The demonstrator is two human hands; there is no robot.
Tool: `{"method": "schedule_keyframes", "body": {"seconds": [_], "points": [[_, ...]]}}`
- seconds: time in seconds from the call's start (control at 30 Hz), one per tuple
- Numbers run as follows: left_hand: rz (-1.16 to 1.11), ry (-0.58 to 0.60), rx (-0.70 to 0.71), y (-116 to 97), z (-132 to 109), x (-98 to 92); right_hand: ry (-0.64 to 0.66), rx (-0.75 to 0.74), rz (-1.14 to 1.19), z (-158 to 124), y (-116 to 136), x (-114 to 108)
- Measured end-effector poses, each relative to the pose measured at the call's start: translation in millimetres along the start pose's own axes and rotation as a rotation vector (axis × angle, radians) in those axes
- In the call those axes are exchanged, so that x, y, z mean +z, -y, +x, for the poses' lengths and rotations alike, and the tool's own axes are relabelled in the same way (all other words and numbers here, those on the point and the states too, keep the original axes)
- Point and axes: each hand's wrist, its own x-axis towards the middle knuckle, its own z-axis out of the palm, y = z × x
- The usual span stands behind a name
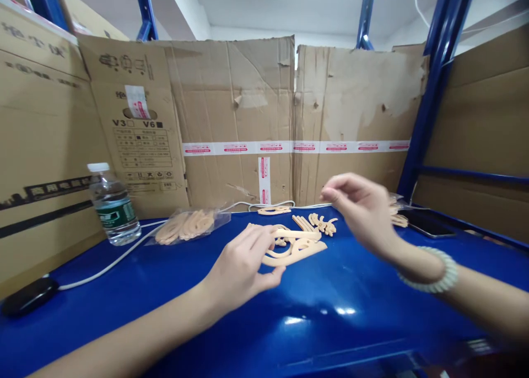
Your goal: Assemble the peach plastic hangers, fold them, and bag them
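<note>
My left hand (246, 259) grips a beige plastic hanger part (295, 255) above the blue table. Its fingers lie along the top and its thumb is underneath. The part is curved, with open cut-outs and a long straight bar on its upper side. To the right, my right hand (359, 210) is raised in the air, apart from that part. Its fingers are curled together towards the thumb, and whatever may be between the tips is too small to see. Behind the held part lie straight beige sticks (302, 223) and a small heap of beige hooks (324, 223).
Another beige part (274, 210) lies by the white cable at the back. Clear bags of beige parts (185, 226) flank the work area. A water bottle (113, 207), black mouse-like object (31, 295) and phone (427, 223) are on the blue table (330, 306). Cardboard (235, 113) walls it.
</note>
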Motion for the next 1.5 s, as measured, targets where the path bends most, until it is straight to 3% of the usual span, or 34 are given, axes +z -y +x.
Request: {"method": "schedule_keyframes", "body": {"seconds": [0.1, 0.2, 0.3, 0.4, 0.53, 0.7, 0.8, 1.0, 1.23, 1.5], "points": [[0.055, -0.055, 0.069, 0.9, -4.3, 1.0, 0.154, 0.255, 0.192, -17.5, -15.2, 8.8], [0.083, -0.062, 0.076, 4.0, -4.8, 4.1, 0.492, 0.592, 0.426, -33.6, -24.1, 15.2], [0.099, -0.053, 0.091, 6.0, -5.5, 8.9, 0.665, 0.707, 0.489, -44.2, -25.2, 21.6], [0.074, 0.008, 0.080, 5.9, -9.8, 14.4, 0.657, 0.675, 0.460, -51.2, -27.5, 28.5], [-0.008, 0.041, -0.058, 5.5, -16.2, 19.0, 0.623, 0.564, 0.351, -57.3, -32.5, 32.3], [-0.053, -0.056, -0.140, 7.0, -14.5, 19.0, 0.535, 0.176, 0.020, -61.0, -28.9, 30.8], [-0.094, -0.069, -0.160, 5.4, -11.9, 18.1, 0.513, 0.078, -0.044, -62.3, -26.2, 30.2], [-0.175, 0.009, -0.278, 0.5, -14.7, 17.1, 0.485, 0.206, 0.085, -59.8, -29.3, 29.7], [-0.334, 0.042, -0.601, 12.7, -17.6, 18.2, 0.425, 0.463, 0.240, -49.6, -33.3, 27.7], [-0.415, 0.025, -0.665, 15.5, -11.0, 14.2, 0.278, 0.657, 0.345, -43.4, -34.3, 25.7]]}}
